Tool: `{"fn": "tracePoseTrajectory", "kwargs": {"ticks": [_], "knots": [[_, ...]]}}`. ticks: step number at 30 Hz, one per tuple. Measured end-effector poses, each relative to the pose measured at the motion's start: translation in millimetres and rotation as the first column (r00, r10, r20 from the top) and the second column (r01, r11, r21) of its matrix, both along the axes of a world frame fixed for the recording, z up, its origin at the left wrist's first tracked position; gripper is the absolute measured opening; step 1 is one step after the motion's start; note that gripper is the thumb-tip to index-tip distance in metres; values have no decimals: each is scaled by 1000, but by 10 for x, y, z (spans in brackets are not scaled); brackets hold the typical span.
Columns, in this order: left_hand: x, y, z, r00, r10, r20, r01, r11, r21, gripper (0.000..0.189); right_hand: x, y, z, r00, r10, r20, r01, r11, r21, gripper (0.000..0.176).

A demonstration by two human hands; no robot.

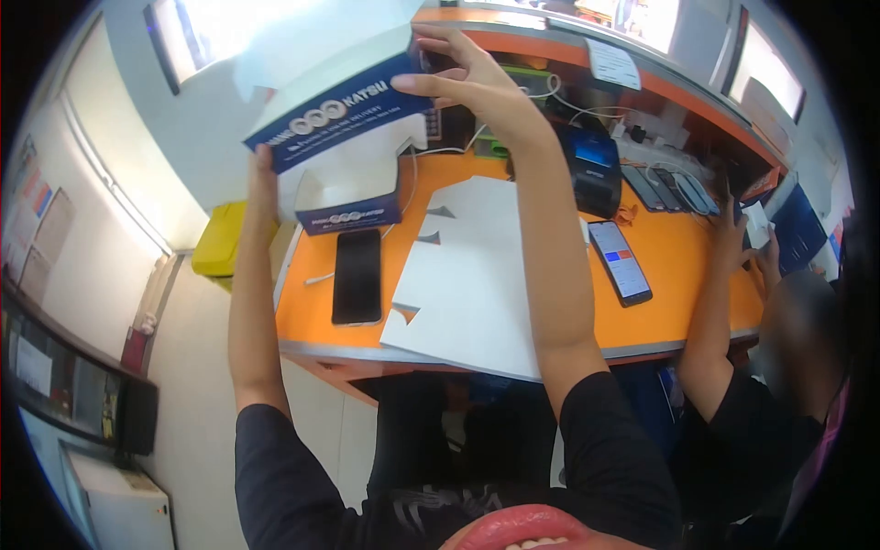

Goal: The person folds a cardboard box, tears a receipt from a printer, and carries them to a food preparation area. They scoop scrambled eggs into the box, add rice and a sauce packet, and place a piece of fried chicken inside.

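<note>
We hold a blue-and-white box (344, 101) up above the orange worktop (477, 165), left hand (264, 163) and right hand (463, 78) gripping its opposite ends. Below it, a second box (350, 197) stands near a black phone (357, 277).

Your view was bright, with windows (214, 35) glaring white along the top; the wide lens bent the edges into black corners and softened fine print.

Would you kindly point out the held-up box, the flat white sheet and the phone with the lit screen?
Held-up box (341, 119), head view: printed blue side.
Flat white sheet (472, 275), head view: its middle.
Phone (621, 264), head view: lit screen.
</note>
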State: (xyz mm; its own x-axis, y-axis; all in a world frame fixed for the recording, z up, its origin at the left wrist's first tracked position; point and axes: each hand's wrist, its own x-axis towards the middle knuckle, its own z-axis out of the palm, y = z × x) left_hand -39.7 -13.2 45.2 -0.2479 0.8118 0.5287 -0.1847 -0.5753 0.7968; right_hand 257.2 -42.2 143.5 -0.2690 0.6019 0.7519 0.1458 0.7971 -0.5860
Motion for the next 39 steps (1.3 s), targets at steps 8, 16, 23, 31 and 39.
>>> {"fn": "tracePoseTrajectory", "kwargs": {"ticks": [8, 16, 23, 31, 39], "knots": [[-197, 383, -710, 979, -178, -100, 185, 981, 62, 74, -143, 295, -248, 990, 66, 125, -44, 984, -173, 98], [-281, 200, -643, 983, -182, -28, 178, 976, -124, 70, -302, 515, -542, 986, 147, 77, -116, 942, -315, 101], [-466, 361, -775, 965, 70, -252, -122, 973, -195, 71, -385, 583, -605, 982, 167, 92, -129, 937, -325, 107], [-429, 449, -879, 970, -233, -63, 210, 943, -258, 78, -445, 726, -796, 971, 105, 214, -46, 964, -262, 105], [-338, 411, -849, 966, -190, 172, 223, 954, -199, 64, -637, 720, -900, 984, 173, -36, -159, 777, -609, 92]]}}
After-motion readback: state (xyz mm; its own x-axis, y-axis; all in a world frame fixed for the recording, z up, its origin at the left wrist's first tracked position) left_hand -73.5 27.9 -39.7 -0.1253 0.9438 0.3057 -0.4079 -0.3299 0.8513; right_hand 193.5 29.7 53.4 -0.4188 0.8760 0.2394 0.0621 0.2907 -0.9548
